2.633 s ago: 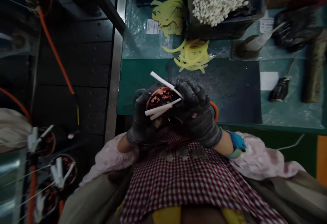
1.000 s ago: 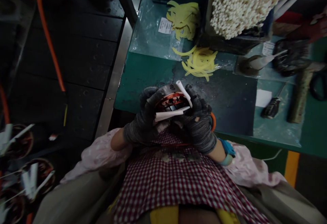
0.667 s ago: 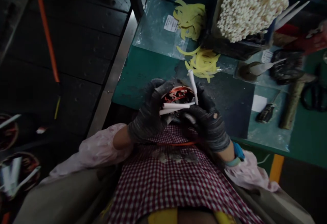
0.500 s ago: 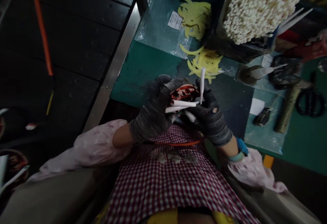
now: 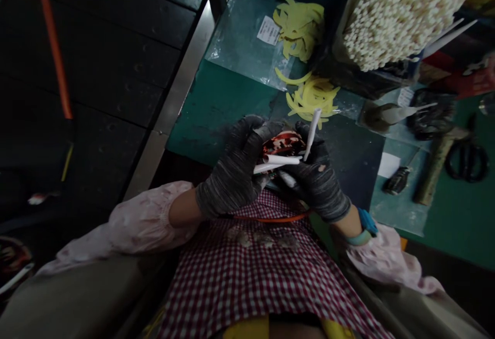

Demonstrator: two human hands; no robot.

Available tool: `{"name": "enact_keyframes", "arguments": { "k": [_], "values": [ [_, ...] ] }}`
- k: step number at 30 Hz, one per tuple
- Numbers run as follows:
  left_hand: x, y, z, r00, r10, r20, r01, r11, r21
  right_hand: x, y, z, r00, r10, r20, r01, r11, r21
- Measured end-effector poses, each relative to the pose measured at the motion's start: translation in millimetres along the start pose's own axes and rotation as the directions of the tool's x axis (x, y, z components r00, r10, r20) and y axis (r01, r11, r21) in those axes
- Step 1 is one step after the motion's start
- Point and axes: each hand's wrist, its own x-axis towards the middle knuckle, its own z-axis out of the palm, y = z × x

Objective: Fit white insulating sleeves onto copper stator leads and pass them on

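Observation:
Both hands wear grey gloves and meet at the table's near edge. My left hand [image 5: 234, 174] is closed round the left side of a red, black and white patterned round object [image 5: 284, 143]. On its right side, my right hand [image 5: 319, 176] is closed as well. White tubes [image 5: 281, 160] stick out between the hands, crossing in front of the object; another white tube [image 5: 313, 134] points up beside my right fingers. The fingertips under the object are hidden. Just beyond the hands lies a loose pile of yellow curved strips [image 5: 313, 97].
More yellow strips [image 5: 299, 24] lie on a plastic bag [image 5: 243, 45]. A container of thin white sticks [image 5: 402, 14] stands at the back right. To the right are a squeeze bottle [image 5: 390, 114], a hammer [image 5: 435, 169], a screwdriver [image 5: 398, 180] and scissors [image 5: 467, 161].
The upright white tube now leans more to the right. The patterned object has shifted slightly right between the hands, and the view has moved a little.

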Motion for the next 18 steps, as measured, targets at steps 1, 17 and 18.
{"name": "enact_keyframes", "arguments": {
  "k": [1, 17, 18],
  "values": [
    [0.5, -0.5, -0.4, 1.000, -0.003, -0.009, 0.003, 1.000, 0.000, 0.7, -2.2, 2.7, 1.000, 0.024, 0.005, -0.024, 1.000, 0.008],
    [1.4, -12.8, -11.6, 0.992, 0.082, -0.094, -0.081, 0.997, 0.013, -93.8, 87.5, -94.6, 0.571, 0.614, -0.545, -0.812, 0.521, -0.264],
    [0.9, -12.7, -10.4, 0.989, 0.098, -0.109, -0.096, 0.995, 0.019, -103.7, 99.1, -98.8, 0.525, 0.687, -0.502, -0.850, 0.451, -0.272]
  ]
}}
